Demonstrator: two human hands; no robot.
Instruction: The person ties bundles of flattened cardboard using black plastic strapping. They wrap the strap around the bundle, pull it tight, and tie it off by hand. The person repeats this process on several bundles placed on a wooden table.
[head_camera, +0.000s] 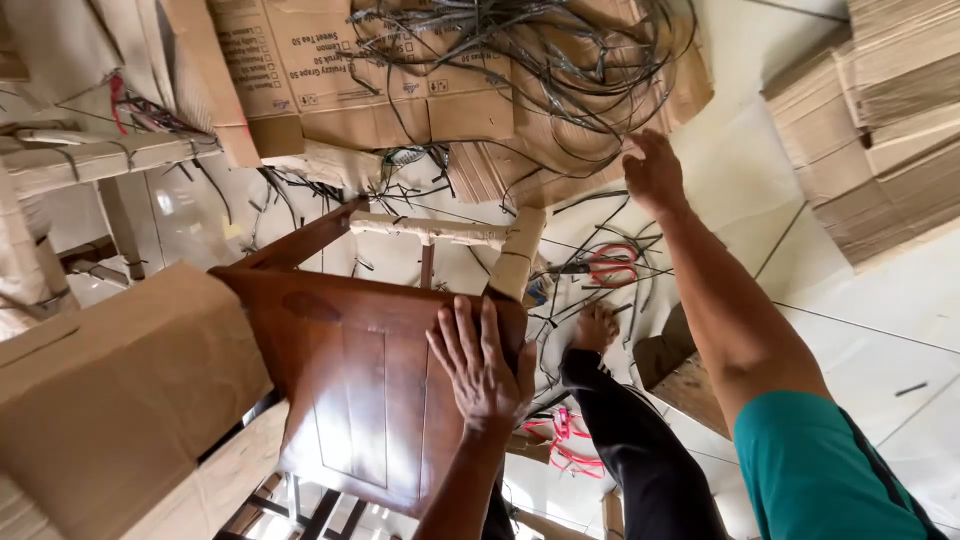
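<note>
A: Left hand (483, 372) flat on the wooden chair (370, 390), fingers spread over the seat's corner. Pressing, not gripping.

B: Right hand (652, 170)?

A: Open, empty, stretched toward the tangle of straps (560, 60) on the cardboard sheets (380, 80).

B: Chair position?

A: Centre, on the tiled floor (880, 330), legs cardboard-wrapped. Red-handled scissors (612, 264) just beyond; cardboard stack (880, 120) well apart.

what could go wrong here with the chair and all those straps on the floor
The left hand only lies flat on the wooden chair, so the chair could tip or slide. The right hand reaches toward the tangled straps; loose strands on the floor near the bare foot and scissors could trip or cut.
</note>
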